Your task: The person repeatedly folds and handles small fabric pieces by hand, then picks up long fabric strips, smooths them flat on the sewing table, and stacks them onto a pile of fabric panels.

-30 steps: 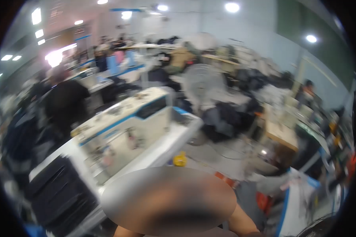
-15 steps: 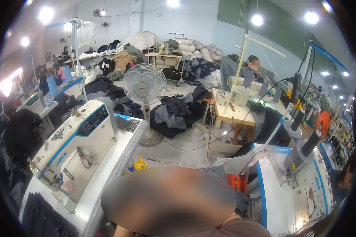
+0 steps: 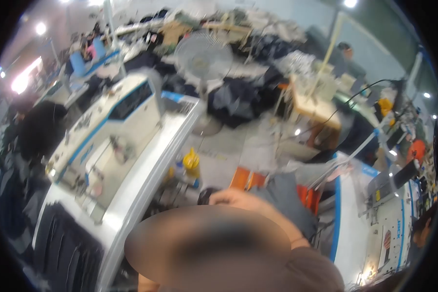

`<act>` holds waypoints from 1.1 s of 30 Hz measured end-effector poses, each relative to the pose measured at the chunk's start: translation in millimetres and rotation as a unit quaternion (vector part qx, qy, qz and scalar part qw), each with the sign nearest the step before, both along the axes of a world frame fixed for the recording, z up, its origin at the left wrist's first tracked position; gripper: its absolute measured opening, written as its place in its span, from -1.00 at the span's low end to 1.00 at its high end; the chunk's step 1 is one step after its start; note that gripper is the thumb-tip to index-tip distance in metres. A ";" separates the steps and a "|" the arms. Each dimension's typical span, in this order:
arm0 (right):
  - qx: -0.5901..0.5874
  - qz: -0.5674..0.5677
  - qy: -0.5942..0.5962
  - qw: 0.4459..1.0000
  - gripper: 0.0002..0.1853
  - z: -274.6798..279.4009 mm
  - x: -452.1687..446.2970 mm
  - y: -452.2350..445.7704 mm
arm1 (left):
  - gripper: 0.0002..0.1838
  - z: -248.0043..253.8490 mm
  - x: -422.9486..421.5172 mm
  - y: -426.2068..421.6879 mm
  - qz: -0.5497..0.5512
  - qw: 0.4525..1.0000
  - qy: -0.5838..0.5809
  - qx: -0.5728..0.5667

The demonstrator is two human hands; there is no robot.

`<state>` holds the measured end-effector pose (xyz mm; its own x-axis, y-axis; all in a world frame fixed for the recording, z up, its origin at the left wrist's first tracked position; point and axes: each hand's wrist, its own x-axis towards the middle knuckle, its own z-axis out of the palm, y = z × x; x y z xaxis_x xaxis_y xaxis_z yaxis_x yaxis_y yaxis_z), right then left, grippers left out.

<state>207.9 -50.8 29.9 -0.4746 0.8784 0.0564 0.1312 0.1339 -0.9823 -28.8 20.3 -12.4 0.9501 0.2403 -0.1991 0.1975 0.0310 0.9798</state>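
My right hand (image 3: 233, 197) reaches forward at the lower middle, its fingers curled against a small dark object (image 3: 207, 196) that I cannot identify. A blurred oval covers much of the lower centre. My left hand is hidden there; only a bit of skin shows below it. A grey cloth (image 3: 289, 202) lies over an orange-red seat (image 3: 248, 179) just beyond my right forearm. To the left stands a white sewing machine (image 3: 107, 129) on its table, with dark cut fabric pieces (image 3: 65, 243) at its near end.
A second sewing machine (image 3: 389, 238) stands at the right, with a person beside it. Ahead are a standing fan (image 3: 203, 56), dark fabric heaps (image 3: 238, 100) and a wooden-topped table (image 3: 311, 104), a person behind it. A yellow container (image 3: 191, 163) sits near the left table.
The view has tilted downward and blurred with motion. My right hand has come out above the blurred oval beside the dark object, and more of the orange-red seat shows.
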 end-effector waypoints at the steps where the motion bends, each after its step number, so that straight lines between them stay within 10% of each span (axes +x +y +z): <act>1: -0.030 0.009 -0.004 1.000 -0.85 2.3 2.4 0.3 | -0.65 8.3 2.7 -7.5 0.072 0.993 -0.096 0.000; 6: -0.232 0.058 0.130 0.962 -0.77 -15.9 -1.0 -0.4 | -0.50 -5.2 -10.8 3.2 0.130 0.951 -0.138 -0.245; 16: -0.289 0.158 0.091 0.940 -0.70 -36.5 -27.1 4.3 | -0.75 -5.5 -11.5 38.8 0.158 0.974 -0.139 -0.080; 33: 0.010 0.219 -0.089 0.972 -0.71 -31.3 -41.5 7.4 | -0.82 10.8 -7.2 51.4 0.104 0.984 -0.074 0.121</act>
<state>166.4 -43.4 -1.4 -0.8063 0.5898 -0.0457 0.2242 0.2333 -0.9462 -36.0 71.7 -1.7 0.8895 0.4563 0.0248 0.0657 -0.1814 0.9812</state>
